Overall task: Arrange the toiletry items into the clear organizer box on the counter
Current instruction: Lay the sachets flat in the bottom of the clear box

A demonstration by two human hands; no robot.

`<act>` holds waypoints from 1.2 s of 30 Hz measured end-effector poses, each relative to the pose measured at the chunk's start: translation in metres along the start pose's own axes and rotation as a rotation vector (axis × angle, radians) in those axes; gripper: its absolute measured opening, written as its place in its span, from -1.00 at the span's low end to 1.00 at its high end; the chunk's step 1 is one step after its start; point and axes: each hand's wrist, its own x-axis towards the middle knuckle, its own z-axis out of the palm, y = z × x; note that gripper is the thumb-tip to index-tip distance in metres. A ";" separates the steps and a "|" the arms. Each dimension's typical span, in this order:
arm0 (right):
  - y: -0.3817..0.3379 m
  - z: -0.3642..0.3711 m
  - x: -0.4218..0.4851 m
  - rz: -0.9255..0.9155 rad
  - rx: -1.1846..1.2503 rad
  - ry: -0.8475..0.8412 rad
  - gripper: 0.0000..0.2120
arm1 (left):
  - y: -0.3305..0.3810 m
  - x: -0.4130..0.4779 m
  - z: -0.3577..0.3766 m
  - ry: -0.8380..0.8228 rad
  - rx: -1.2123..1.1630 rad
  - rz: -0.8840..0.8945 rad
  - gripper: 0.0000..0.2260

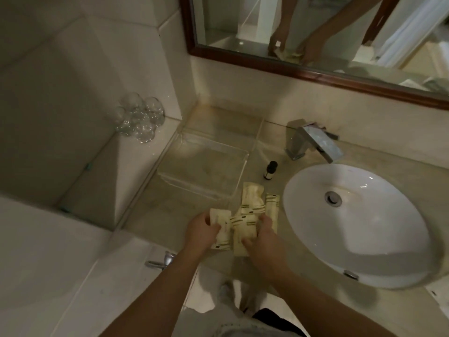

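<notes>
i see my left hand (202, 229) pinching one flat cream paper sachet (220, 221), my right hand (263, 237) pressing the sachet pile (252, 210). the clear plastic organizer box (170, 175) sits beyond on the beige marble counter (155, 215), left of the glossy oval sink (303, 237).

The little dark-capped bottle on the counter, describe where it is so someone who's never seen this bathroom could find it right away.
Start at the white oval sink and the chrome faucet behind it. Just left of the basin, beside the clear organizer box, a small bottle stands upright on the counter. It is the only bottle there: dark cap, pale label, unlike the flat cream packets lying nearer the person.
</notes>
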 end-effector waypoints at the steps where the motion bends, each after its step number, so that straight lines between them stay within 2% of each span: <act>1: 0.001 -0.003 0.000 0.003 0.031 -0.028 -0.48 | 0.000 -0.004 -0.005 0.011 -0.064 -0.024 -0.78; 4: 0.000 -0.020 0.001 -0.010 0.128 -0.146 -0.85 | 0.004 -0.020 -0.020 0.069 -0.271 -0.110 -0.82; 6: -0.007 -0.035 0.003 -0.034 0.251 -0.202 -0.96 | 0.011 -0.032 -0.033 0.102 -0.378 -0.128 -0.82; 10: -0.023 -0.053 0.021 0.060 0.596 -0.313 -0.88 | 0.032 -0.047 -0.054 0.170 -0.488 -0.101 -0.85; 12: -0.029 -0.055 0.031 0.108 0.650 -0.357 -0.84 | 0.041 -0.049 -0.062 0.184 -0.491 -0.077 -0.86; 18: -0.054 -0.062 0.044 0.105 0.696 -0.406 -0.81 | 0.051 -0.039 -0.083 0.196 -0.523 -0.081 -0.86; 23: -0.081 -0.056 0.060 0.109 0.703 -0.337 -0.88 | 0.059 -0.006 -0.103 0.106 -0.562 -0.068 -0.86; 28: -0.116 -0.043 0.077 0.104 0.708 -0.281 -0.82 | 0.062 0.034 -0.132 -0.006 -0.602 -0.064 -0.87; 36: -0.146 -0.020 0.105 0.136 0.681 -0.209 -0.75 | 0.043 0.092 -0.149 0.012 -0.593 -0.100 -0.86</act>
